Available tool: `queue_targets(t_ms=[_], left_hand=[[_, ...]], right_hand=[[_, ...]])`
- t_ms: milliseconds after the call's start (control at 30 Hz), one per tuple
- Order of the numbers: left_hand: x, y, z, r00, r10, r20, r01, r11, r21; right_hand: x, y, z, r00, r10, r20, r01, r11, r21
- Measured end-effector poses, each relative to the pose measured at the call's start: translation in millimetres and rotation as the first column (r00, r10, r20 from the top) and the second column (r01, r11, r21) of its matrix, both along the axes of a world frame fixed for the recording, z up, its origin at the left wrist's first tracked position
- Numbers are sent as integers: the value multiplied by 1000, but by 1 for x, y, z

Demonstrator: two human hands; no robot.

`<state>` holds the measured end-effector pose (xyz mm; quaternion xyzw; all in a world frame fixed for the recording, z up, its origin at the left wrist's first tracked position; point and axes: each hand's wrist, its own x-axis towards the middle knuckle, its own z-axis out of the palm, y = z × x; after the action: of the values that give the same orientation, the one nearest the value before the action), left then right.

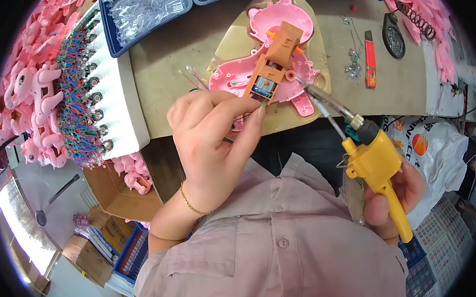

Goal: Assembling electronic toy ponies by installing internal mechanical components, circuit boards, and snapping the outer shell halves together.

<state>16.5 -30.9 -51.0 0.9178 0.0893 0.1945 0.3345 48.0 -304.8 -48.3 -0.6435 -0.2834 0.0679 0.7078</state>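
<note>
A pink plastic toy half-shell (228, 74) lies open on the bench, with an orange gearbox (283, 44) inside it. A small motor (264, 87) shows at the gearbox's near end. Right beside that motor, my left hand (210, 123) is closed, thumb and forefinger pinching a thin green wire (264, 103). Reddish and bluish wires (198, 79) stick out past the knuckles. My right hand (413, 184) grips a yellow soldering gun (374, 161) by its handle. Its metal tip points at the shell, near a round post right of the motor; whether they touch I cannot tell.
Blue trays (112, 37) of clear plastic parts line the far edge. Speakers with bundled wires (81, 94) and pink toy shells (36, 94) fill the left. A red box cutter (369, 61), metal bits (353, 68) and a coiled-spring soldering stand (394, 36) lie at right.
</note>
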Motion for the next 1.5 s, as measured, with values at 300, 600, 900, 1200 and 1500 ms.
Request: queue_targets(t_ms=[300,600,900,1200,1500], left_hand=[[0,-3,-2,997,-7,-81,-7,985,-174],[2,-1,-1,997,-33,-76,19,986,-169],[3,-1,3,993,-58,-106,43,990,-138],[4,-2,2,992,-50,-112,35,990,-136],[0,3,6,983,-63,-171,41,991,-129]], right_hand=[[19,17,-5,952,263,156,-267,964,6],[12,32,-5,968,190,163,-192,981,-8],[15,27,11,970,234,-61,-240,959,-148],[17,21,-9,933,156,325,-123,985,-120],[10,6,-21,965,-4,261,16,999,-45]])
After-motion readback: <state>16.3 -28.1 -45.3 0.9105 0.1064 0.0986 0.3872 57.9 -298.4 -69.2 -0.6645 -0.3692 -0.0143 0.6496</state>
